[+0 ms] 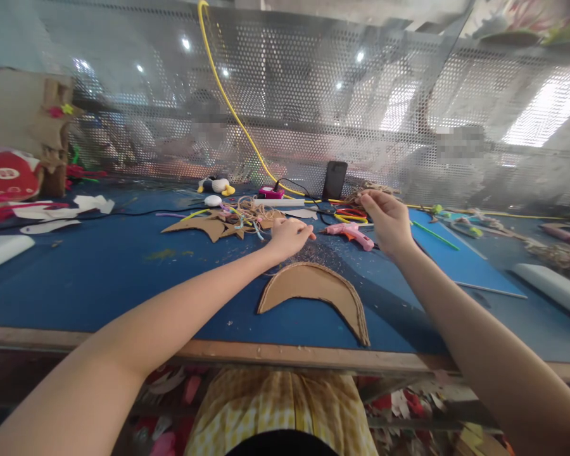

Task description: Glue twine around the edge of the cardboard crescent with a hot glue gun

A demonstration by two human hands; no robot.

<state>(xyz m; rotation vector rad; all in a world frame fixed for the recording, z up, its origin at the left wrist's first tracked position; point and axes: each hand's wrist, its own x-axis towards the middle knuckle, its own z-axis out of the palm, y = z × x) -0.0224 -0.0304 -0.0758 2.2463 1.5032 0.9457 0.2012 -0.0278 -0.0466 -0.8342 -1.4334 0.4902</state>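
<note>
Blue-topped desk [99, 272] backed by a perforated metal screen [313, 95]. A cardboard crescent [313, 288] lies near its front edge. Beyond it, left hand [289, 235] curled closed, right hand [387, 218] fingertips pinched, contents unclear.

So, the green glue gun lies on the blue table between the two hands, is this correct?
No: the glue gun is pink, not green. The head view shows it lying on the blue table between the left hand and the right hand.

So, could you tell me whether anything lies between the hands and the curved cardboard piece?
Nothing visible does. Only scrap-strewn blue table lies between the left hand and the curved cardboard piece; the pink glue gun lies farther back, beside the right hand.
</note>
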